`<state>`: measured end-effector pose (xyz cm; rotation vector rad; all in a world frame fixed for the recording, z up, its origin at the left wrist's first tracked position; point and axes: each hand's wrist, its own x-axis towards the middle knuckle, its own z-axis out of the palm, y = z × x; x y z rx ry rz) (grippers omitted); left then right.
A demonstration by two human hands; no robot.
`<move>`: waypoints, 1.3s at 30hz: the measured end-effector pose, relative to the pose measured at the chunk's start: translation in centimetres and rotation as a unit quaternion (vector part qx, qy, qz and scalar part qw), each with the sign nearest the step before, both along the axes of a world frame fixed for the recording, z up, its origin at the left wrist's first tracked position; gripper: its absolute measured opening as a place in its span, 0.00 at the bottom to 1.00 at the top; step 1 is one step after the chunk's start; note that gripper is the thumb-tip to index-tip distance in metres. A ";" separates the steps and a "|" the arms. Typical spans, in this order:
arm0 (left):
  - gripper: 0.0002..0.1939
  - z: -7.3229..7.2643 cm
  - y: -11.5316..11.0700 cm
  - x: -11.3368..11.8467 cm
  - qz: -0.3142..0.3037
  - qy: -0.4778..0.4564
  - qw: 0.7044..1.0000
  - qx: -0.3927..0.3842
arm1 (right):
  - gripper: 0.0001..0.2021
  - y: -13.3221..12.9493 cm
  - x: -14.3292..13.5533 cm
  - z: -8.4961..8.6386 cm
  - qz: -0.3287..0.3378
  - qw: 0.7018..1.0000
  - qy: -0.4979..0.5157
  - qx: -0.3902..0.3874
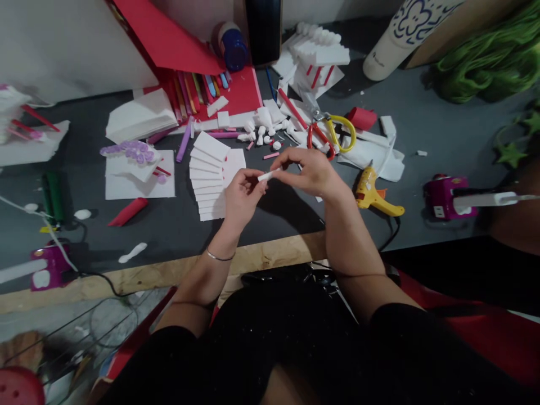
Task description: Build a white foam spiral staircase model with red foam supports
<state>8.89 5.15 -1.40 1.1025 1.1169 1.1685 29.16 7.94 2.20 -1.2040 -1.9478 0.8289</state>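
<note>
Head view: fingers (289,178) pinch a slim, flat white strip (265,176).

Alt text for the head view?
A person's left hand and right hand hold a small white strip over a dark table. A fan of white pieces lies to the left, a yellow glue gun to the right, scissors beyond.

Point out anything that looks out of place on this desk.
White scraps lie strewn around the scissors, which looks untidy, and one white piece lies near the desk's front edge, well apart from them.
</note>
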 end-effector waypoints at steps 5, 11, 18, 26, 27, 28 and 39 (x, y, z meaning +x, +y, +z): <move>0.10 1.5 0.5 0.1 0.033 -0.158 0.972 -0.172 | 0.10 1.7 4.8 -2.0 -0.273 0.946 -0.173 0.034; 0.13 3.2 0.7 0.2 0.054 -0.268 0.906 -0.323 | 0.13 2.9 6.1 -6.4 -0.333 0.902 -0.276 0.007; 0.15 3.8 0.9 0.0 0.023 -0.292 0.892 -0.344 | 0.13 3.1 6.0 -6.6 -0.332 0.919 -0.211 -0.023; 0.19 4.5 1.2 0.6 0.027 -0.323 0.877 -0.353 | 0.22 3.4 7.3 -5.7 -0.363 0.907 -0.211 -0.039; 0.20 4.5 1.2 0.7 0.029 -0.333 0.871 -0.359 | 0.23 3.4 7.6 -5.6 -0.357 0.907 -0.219 -0.043; 0.20 4.5 1.2 0.8 0.030 -0.334 0.870 -0.362 | 0.25 3.5 7.8 -5.6 -0.352 0.908 -0.225 -0.039; 0.16 4.1 1.3 0.9 0.015 -0.305 0.889 -0.341 | 0.29 3.8 7.7 -4.6 -0.384 0.898 -0.213 0.025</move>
